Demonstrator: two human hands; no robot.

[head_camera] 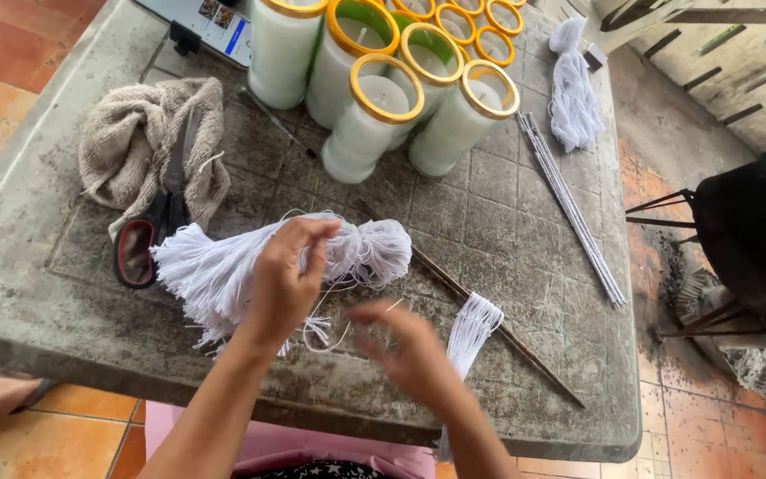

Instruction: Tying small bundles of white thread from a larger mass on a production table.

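A thick bundle of white cotton strings lies on the grey table. My left hand is over it, fingertips pinched on thin strands pulled up from the bundle. My right hand, blurred, hovers just right of it near the table's front edge, fingers pinched on what looks like a strand end. A small set of strings hangs draped over a thin brown stick beside my right hand.
Several tall white candles in glass jars with yellow rims stand at the back. A beige cloth with scissors lies left. Thin metal rods and another white string bundle lie right. A black stove stands off the table's right side.
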